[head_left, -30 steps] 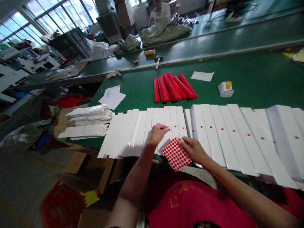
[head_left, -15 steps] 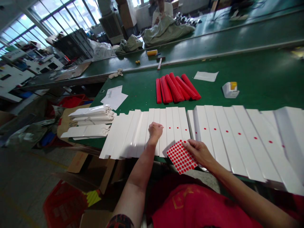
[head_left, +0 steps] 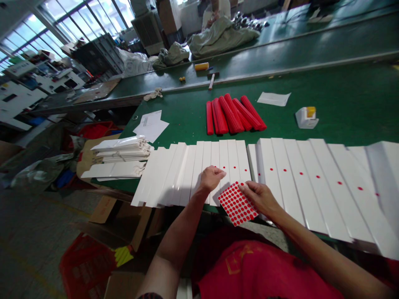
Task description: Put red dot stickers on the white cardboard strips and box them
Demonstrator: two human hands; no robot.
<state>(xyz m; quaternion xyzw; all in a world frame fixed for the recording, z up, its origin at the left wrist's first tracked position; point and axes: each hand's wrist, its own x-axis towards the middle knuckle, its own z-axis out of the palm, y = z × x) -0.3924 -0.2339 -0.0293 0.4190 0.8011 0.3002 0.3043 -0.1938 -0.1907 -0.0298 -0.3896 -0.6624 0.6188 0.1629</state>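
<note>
The person is wearing a red T-shirt (head_left: 264, 270) with a gold printed outline (head_left: 240, 259) on the chest, below the right hand (head_left: 260, 199). A red sleeve (head_left: 393, 272) is covering the upper right arm, and a dark patterned band (head_left: 149, 296) is showing on the left arm (head_left: 174, 245), well below the left hand (head_left: 212, 178).

A sheet of red dot stickers (head_left: 237, 203) is held over overlapping white card strips (head_left: 299, 193). Single red dots (head_left: 301, 173) are stuck on strips toward the right.
</note>
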